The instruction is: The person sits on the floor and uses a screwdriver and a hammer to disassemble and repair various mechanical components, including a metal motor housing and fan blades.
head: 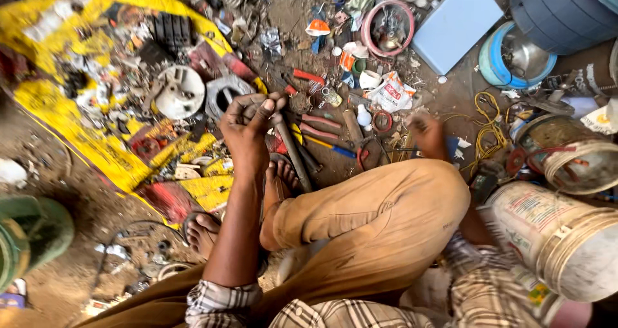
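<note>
I sit on a dirt floor in tan trousers [373, 218], with my bare feet [206, 228] in sandals. My left hand [250, 125] is raised above the floor, its grimy fingers closed around the top of a dark metal rod [293, 151] that slants down toward my foot. My right hand [428, 135] reaches past my raised knee and is blurred. It hovers over red-handled pliers [322, 125], a blue-and-yellow screwdriver [331, 146] and tangled yellow wire [489, 128]. Whether it holds anything is unclear.
A yellow tarp [77, 135] at left carries metal scrap and round white and grey motor parts [181, 91]. A pale blue board [454, 25], a blue drum [560, 9], a steel bowl [518, 57] and a white bucket [553, 234] crowd the right. A green container [29, 231] stands at left.
</note>
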